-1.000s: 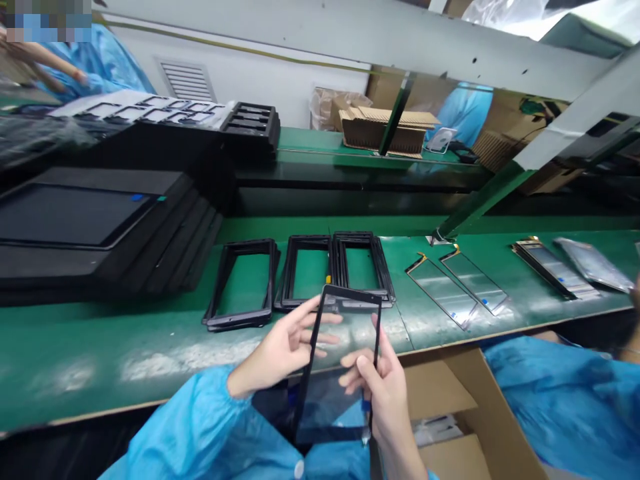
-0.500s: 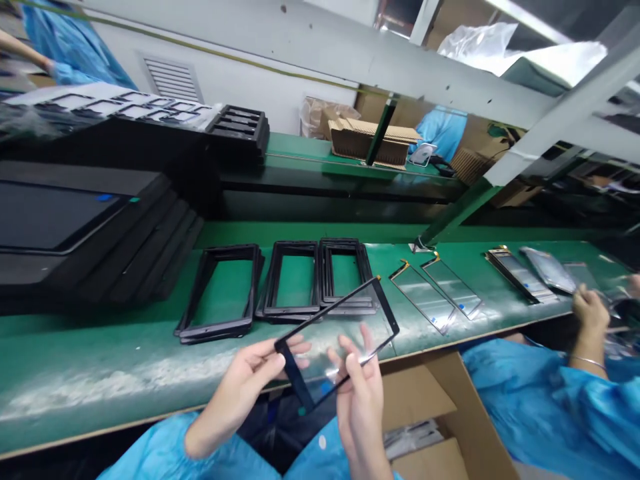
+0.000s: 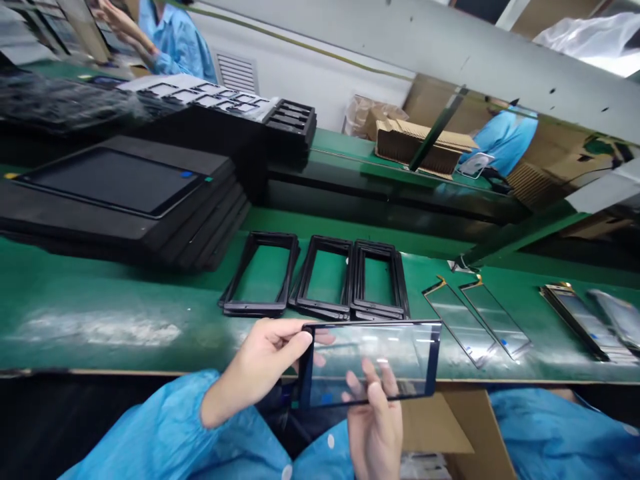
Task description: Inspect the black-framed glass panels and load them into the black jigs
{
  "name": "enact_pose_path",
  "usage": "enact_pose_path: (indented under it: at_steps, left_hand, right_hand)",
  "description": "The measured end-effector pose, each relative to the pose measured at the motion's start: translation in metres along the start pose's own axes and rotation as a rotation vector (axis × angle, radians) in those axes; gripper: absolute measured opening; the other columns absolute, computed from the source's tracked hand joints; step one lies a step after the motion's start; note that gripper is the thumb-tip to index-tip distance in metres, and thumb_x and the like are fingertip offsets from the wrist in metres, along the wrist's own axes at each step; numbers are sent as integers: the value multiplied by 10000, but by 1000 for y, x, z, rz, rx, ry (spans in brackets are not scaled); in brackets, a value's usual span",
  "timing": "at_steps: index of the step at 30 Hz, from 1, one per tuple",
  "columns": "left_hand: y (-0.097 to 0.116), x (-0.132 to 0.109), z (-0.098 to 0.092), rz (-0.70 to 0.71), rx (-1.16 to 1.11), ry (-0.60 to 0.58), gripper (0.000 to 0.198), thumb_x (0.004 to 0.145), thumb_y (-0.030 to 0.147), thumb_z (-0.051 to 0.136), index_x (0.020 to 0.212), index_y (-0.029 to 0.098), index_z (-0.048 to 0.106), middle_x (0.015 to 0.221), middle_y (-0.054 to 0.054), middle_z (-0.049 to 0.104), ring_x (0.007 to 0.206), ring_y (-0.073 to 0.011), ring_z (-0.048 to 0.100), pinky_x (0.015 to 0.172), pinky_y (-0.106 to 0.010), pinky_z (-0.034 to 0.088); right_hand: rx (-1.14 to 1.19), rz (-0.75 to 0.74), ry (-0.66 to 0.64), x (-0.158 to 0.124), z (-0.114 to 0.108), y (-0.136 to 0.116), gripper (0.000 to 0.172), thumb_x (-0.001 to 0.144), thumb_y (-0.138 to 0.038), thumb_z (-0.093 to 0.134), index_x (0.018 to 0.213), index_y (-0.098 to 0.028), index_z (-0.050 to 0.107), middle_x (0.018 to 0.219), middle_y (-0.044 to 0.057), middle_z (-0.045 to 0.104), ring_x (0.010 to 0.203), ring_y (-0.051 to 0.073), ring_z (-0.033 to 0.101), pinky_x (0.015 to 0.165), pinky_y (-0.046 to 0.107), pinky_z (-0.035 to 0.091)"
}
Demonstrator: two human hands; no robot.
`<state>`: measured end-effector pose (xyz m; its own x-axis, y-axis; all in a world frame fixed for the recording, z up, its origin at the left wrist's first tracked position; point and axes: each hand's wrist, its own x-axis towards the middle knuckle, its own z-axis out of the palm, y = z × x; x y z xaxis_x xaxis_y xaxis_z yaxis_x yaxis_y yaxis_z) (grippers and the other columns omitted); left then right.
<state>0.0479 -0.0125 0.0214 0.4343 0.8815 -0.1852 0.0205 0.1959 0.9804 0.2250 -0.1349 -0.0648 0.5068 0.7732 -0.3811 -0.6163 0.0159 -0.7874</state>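
Observation:
I hold a clear glass panel with a black border [image 3: 371, 361] level and lengthwise over the front edge of the green bench [image 3: 125, 313]. My left hand [image 3: 267, 360] pinches its left end between thumb and fingers. My right hand [image 3: 377, 417] supports it from beneath, fingers showing through the glass. Just beyond the panel three stacks of black rectangular frames [image 3: 320, 277] lie side by side on the bench.
Stacked black trays with a dark screen on top [image 3: 120, 197] fill the left. Two glass strips [image 3: 475, 320] and further panels [image 3: 590, 320] lie to the right. An open cardboard box [image 3: 450, 427] sits below the bench. Other people in blue coats work at the far left [image 3: 175, 40] and behind the shelf [image 3: 505, 137].
The panel has turned from upright, through a tilt, to level and lengthwise. My view has swung left, and the neighbour's hand at the right has left the picture.

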Motion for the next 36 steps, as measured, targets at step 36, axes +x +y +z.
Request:
enact_pose_path:
  at_steps: [36]
  left_hand:
    - [-1, -2, 7, -130, -74, -227, 462, 992, 520, 697, 1270, 153, 737, 1212, -221, 803, 877, -288, 826, 572, -258, 616]
  right_hand:
    - [-427, -213, -258, 23, 7, -76, 475, 951, -458, 770, 1350, -209, 705, 858, 74, 858, 597, 206, 787, 624, 319, 656]
